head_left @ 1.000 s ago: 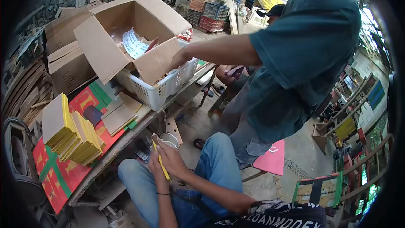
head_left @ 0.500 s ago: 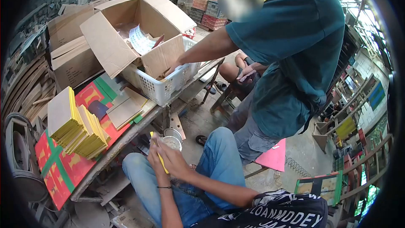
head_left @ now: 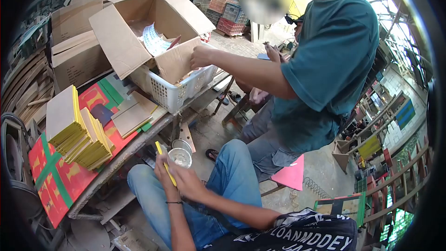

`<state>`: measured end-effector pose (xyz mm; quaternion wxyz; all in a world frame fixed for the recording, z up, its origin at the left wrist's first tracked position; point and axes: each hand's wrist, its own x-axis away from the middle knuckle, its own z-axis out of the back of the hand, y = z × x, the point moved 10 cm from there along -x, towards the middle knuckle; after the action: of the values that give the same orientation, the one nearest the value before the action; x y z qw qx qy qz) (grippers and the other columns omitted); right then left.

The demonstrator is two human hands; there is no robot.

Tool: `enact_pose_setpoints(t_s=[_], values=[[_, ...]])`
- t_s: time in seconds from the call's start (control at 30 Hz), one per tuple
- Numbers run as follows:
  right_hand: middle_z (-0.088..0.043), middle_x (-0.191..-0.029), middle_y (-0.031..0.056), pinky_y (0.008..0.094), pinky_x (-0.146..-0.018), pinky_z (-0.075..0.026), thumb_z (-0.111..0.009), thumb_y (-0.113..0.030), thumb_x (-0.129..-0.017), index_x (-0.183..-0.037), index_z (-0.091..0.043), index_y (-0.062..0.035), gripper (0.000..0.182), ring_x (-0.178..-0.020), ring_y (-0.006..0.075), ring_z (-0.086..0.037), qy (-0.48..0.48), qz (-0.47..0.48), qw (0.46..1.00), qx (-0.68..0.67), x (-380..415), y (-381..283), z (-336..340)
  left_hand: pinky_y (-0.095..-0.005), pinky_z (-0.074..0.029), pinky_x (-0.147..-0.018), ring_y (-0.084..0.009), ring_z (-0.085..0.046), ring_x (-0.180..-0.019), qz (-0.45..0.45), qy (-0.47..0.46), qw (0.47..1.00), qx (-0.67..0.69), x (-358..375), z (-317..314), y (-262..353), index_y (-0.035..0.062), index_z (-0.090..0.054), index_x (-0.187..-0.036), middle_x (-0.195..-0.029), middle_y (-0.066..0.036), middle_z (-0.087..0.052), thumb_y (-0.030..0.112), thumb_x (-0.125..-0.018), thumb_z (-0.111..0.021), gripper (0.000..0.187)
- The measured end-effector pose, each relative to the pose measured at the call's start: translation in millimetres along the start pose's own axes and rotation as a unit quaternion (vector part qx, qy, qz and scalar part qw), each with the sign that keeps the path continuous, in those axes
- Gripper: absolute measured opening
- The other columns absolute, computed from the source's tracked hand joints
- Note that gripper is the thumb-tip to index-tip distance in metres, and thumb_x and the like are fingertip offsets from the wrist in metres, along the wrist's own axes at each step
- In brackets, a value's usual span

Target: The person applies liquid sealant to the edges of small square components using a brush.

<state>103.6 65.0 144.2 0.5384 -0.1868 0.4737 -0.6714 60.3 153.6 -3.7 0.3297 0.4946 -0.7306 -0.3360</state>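
My left hand (head_left: pixel 162 169), with a dark band at its wrist, is closed around a thin board with a yellow edge (head_left: pixel 159 148). The board stands nearly edge-on, so its faces are mostly hidden. My right hand (head_left: pixel 188 181) is closed on the board's near side, its fingers slightly blurred. Both hands are above my lap, between my knees. Just beyond them is a white bucket (head_left: pixel 180 158) with pale contents. To the left, a stack of similar yellow-edged boards (head_left: pixel 76 132) stands on a red, green and yellow painted panel (head_left: pixel 55 183).
A few loose boards (head_left: pixel 132 117) lie beside the stack. Behind them an open cardboard box (head_left: pixel 174 62) sits in a white plastic basket (head_left: pixel 162 93). A co-worker in a teal shirt (head_left: pixel 332 51) stands at the right, one hand at the box. A pink panel (head_left: pixel 289 174) is behind my knee.
The co-worker's hand has risen from the basket to the box flap. My hands still grip the board, with my right hand lower along it. The view has shifted slightly.
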Motion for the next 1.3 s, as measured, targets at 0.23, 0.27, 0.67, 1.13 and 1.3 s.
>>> enact_pose_setpoints(t_s=[0.23, 0.27, 0.67, 1.13, 1.3], values=[[-0.059, -0.089, 0.0255, 0.0375, -0.071, -0.046, -0.043, -0.016, -0.095, -0.115, -0.052, 0.0049, 0.030, -0.081, 0.0373, -0.061, 0.052, 0.034, 0.998, 0.000, -8, 6, 11, -0.0261, -0.043, -0.085, -0.0162, -0.056, -0.101, -0.062, -0.014, 0.998, -0.030, 21, -35, 33, -0.0035, -0.049, -0.128, -0.118, -0.012, -0.057, 0.026, -0.096, -0.041, 0.044], [-0.059, -0.087, 0.0251, 0.0376, -0.069, -0.046, -0.044, -0.017, -0.095, -0.115, -0.052, 0.0048, 0.031, -0.078, 0.0378, -0.060, 0.064, 0.035, 0.997, -0.013, -27, 5, 16, -0.0275, -0.040, -0.091, -0.0175, -0.053, -0.107, -0.062, -0.038, 0.997, -0.036, 19, -37, 31, -0.0062, -0.047, -0.129, -0.125, -0.014, -0.055, 0.026, -0.095, -0.043, 0.047], [-0.058, -0.083, 0.0268, 0.0361, -0.068, -0.047, -0.044, -0.014, -0.094, -0.114, -0.052, 0.0037, 0.028, -0.077, 0.0389, -0.060, 0.053, 0.067, 0.996, -0.004, -14, -15, 0, -0.0276, -0.045, -0.080, -0.0154, -0.057, -0.091, -0.108, 0.019, 0.994, -0.001, 10, -10, 33, -0.0017, -0.055, -0.117, -0.099, -0.006, -0.058, 0.033, -0.095, -0.042, 0.043], [-0.058, -0.080, 0.0258, 0.0368, -0.066, -0.046, -0.044, -0.016, -0.095, -0.124, -0.049, 0.0020, 0.035, -0.074, 0.0362, -0.061, -0.027, -0.027, 0.999, 0.000, -32, 2, -21, -0.0278, -0.050, -0.068, -0.0162, -0.060, -0.075, -0.016, 0.077, 0.995, 0.060, 16, -14, 45, -0.0007, -0.054, -0.107, -0.088, -0.011, -0.062, 0.043, -0.092, -0.045, 0.047], [-0.057, -0.083, 0.0284, 0.0391, -0.067, -0.047, -0.043, -0.017, -0.094, -0.127, -0.047, 0.0001, 0.037, -0.081, 0.0399, -0.061, -0.008, 0.033, 0.999, 0.010, -59, -2, -25, -0.0291, -0.050, -0.071, -0.0175, -0.060, -0.077, 0.096, 0.027, 0.965, 0.241, 8, -8, 9, 0.0029, -0.054, -0.109, -0.099, -0.010, -0.059, 0.041, -0.093, -0.043, 0.042]])
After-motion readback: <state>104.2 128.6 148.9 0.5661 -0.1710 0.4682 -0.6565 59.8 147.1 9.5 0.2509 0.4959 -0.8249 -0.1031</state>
